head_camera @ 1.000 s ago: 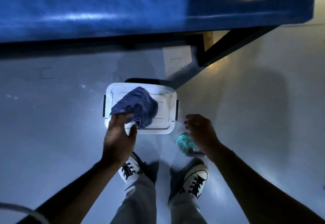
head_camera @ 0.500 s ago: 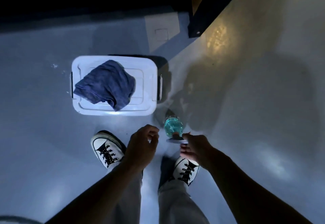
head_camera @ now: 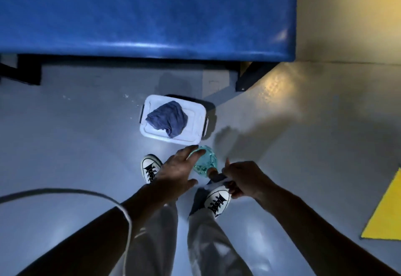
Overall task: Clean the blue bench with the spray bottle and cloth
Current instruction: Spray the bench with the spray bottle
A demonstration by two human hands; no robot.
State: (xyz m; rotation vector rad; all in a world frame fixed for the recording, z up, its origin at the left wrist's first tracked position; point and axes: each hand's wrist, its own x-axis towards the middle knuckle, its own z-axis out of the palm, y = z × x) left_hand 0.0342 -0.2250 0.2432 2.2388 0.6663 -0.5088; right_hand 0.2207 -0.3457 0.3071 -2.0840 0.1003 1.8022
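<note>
my right hand (head_camera: 243, 178) grips the bottle (head_camera: 205, 163) by its head; my left hand (head_camera: 176, 172), fingers spread, touches its body. bench (head_camera: 152, 13) ahead, cloth (head_camera: 167, 118) on the bin (head_camera: 196, 133). i should raise the bottle level, nozzle toward the bench.

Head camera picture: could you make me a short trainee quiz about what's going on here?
1. True or false: the blue cloth lies on the blue bench.
2. Which hand grips the spray bottle by its trigger head?
A. left hand
B. right hand
3. Fill in: the cloth rests on a white lidded ____.

Key: 1 false; 2 B; 3 box.
</note>
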